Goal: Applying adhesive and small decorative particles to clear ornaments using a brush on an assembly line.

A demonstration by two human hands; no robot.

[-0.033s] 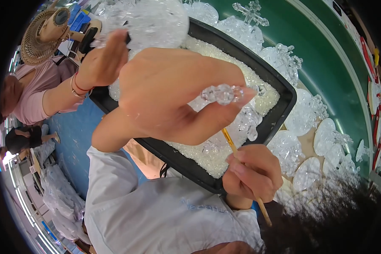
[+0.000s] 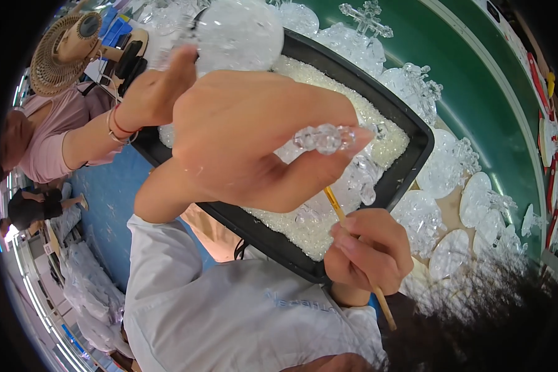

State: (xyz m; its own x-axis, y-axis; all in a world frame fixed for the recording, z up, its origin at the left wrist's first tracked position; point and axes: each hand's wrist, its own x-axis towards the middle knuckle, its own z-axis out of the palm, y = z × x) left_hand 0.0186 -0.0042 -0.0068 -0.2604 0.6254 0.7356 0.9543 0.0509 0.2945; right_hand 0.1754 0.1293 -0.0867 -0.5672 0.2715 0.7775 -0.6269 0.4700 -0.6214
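Clear beaded ornament (image 2: 325, 139) sits between the thumb and forefinger of a worker's left hand (image 2: 260, 139), seen from the head camera, held above a black tray (image 2: 423, 146) filled with glassy granules (image 2: 291, 232). The left hand pinches the piece at its fingertips, the back of the hand turned toward the lens. Just below and to the right, the right hand (image 2: 373, 249) grips a slim wooden stick (image 2: 384, 307) with a yellow upper section, the fingers closed around it; its far end runs up behind the left hand, and whether it touches the ornament cannot be told. More clear pieces (image 2: 367, 177) show over the granules beside the left fingertips, partly covered by the hand. Round transparent discs (image 2: 436, 161), several topped with beaded clusters, line the tray's right side near a green surface (image 2: 496, 124). At upper left, a co-worker's hand (image 2: 161, 93), a red band at the wrist, is raised beside a large clear disc (image 2: 239, 37); blur hides its grip. Beyond stands a tan fan (image 2: 62, 49), above a blue floor (image 2: 105, 204).
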